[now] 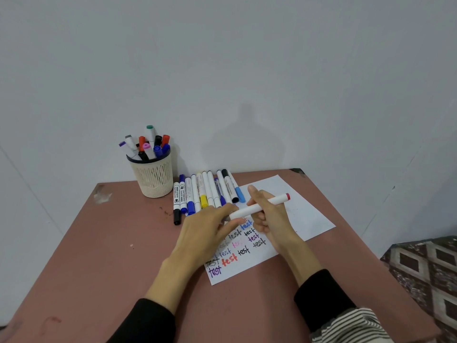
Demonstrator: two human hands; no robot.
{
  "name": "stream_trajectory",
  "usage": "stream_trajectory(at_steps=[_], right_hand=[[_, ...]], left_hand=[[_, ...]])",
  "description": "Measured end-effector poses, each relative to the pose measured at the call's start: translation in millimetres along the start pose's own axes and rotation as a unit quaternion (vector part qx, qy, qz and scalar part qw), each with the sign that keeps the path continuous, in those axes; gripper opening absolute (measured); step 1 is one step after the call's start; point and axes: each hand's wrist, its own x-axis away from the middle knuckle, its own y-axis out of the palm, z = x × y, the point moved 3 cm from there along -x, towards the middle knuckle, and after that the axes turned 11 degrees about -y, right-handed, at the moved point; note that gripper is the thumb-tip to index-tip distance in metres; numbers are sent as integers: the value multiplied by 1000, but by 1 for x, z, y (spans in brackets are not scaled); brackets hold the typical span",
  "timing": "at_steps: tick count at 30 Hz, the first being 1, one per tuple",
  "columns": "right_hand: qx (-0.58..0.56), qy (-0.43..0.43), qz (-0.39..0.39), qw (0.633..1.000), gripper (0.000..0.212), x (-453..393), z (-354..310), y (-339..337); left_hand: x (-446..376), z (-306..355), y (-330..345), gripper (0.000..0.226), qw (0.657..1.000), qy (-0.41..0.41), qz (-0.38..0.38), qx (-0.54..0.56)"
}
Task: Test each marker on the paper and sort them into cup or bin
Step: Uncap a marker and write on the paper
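Observation:
My right hand (268, 214) grips a white marker (272, 201) with a red end cap, holding it slanted over the white paper (304, 211). My left hand (210, 229) pinches the marker's lower end near the paper; whether it holds a cap there is hidden. The paper carries several coloured "test" words (230, 259). A row of several markers (205, 191) lies on the table behind the paper. A cream mesh cup (154, 179) at the back left holds several markers upright.
The reddish-brown table (99, 256) ends near the wall behind and drops off at the right edge. A patterned fabric surface (425, 273) lies to the right below the table. No bin is in view.

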Motion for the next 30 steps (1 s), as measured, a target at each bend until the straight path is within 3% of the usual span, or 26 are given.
stream_trajectory(at_steps=[4, 8, 12, 17, 20, 30], right_hand=[[-63, -3, 41, 997, 36, -4, -2, -8], [-117, -15, 59, 991, 49, -8, -6, -22], [-33, -40, 57, 997, 29, -6, -1, -26], [47, -53, -6, 997, 33, 5, 1, -24], [150, -67, -48, 985, 43, 19, -2, -19], [287, -61, 5, 956, 37, 33, 15, -32]], left_hand=[[0, -7, 4, 36, 991, -70, -17, 115], [-5, -21, 8, 24, 933, -175, 13, 315], [-6, -19, 14, 21, 886, -205, 36, 414], [-1, -22, 20, 22, 899, -203, 16, 387], [0, -25, 21, 23, 899, -211, 10, 384], [3, -26, 26, 30, 905, -205, -23, 372]])
